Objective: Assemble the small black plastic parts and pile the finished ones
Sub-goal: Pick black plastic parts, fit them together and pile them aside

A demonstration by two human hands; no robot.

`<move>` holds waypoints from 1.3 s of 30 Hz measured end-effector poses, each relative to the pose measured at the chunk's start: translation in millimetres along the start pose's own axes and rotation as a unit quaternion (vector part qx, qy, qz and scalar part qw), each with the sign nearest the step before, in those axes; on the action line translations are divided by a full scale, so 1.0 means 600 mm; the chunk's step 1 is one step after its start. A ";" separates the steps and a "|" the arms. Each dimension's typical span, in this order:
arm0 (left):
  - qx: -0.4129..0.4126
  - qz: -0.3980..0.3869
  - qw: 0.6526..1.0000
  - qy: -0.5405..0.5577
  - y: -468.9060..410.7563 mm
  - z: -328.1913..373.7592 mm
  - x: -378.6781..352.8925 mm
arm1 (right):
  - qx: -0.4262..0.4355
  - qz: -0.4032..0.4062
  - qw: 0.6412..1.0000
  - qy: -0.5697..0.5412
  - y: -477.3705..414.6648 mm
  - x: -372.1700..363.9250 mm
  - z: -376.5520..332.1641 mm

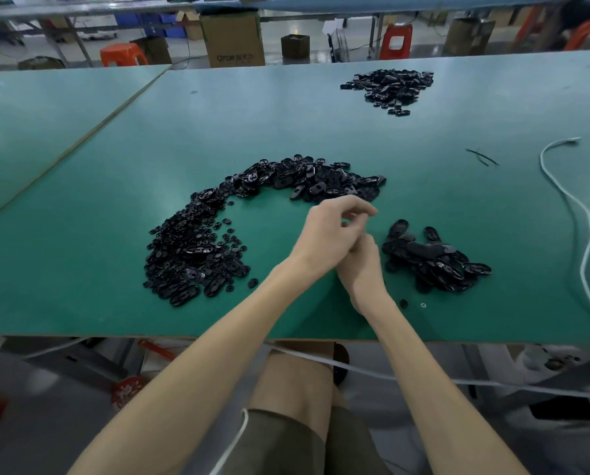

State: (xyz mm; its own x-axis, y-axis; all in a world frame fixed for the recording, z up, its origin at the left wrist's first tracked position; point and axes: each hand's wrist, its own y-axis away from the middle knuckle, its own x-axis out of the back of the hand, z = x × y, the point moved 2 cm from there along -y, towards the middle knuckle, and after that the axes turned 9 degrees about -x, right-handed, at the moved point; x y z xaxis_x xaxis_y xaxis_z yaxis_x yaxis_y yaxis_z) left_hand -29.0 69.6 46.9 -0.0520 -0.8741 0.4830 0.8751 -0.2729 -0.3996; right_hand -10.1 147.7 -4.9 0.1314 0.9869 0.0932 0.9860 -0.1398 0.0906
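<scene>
My left hand [331, 234] reaches across from the lower left and lies over my right hand [362, 269] above the green table [286, 125]. The left fingers are curled, and I see no black part in them. The right fingers are hidden under the left hand. A curved heap of loose black parts [252, 186], oval pieces and small round ones, spreads to the left and behind my hands. Just right of my hands lies a smaller pile of black oval parts [434, 258]. A third pile [389, 85] sits far back on the right.
A white cord [584, 234] snakes down the table's right side. Two thin black strips [482, 156] lie near it. A small black piece [403, 303] and a tiny ring [423, 305] lie near the front edge. Cardboard boxes [231, 39] and red stools [395, 41] stand beyond the table.
</scene>
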 end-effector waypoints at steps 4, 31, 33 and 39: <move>0.002 0.029 0.996 -0.080 0.034 -0.032 0.071 | 0.023 -0.003 1.000 0.017 0.005 0.001 -0.003; 0.113 0.003 0.990 -0.087 0.085 -0.064 0.185 | 0.021 -0.043 0.999 -0.026 0.005 0.000 -0.001; 0.095 -0.027 0.994 -0.047 0.082 -0.057 0.164 | 0.022 -0.054 0.998 -0.030 0.005 -0.001 -0.002; 0.103 -0.030 0.994 -0.004 0.084 -0.061 0.132 | 0.029 -0.070 0.997 -0.028 0.006 0.000 -0.003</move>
State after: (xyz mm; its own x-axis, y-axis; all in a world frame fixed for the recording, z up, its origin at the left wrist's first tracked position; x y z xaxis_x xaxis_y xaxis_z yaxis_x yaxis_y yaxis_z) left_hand -6.8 -28.1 36.6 -0.1046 -0.8549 0.5081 0.9508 -0.2358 -0.2010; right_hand -6.6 147.1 -3.1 -0.0045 0.9996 0.0290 0.9992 0.0033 0.0410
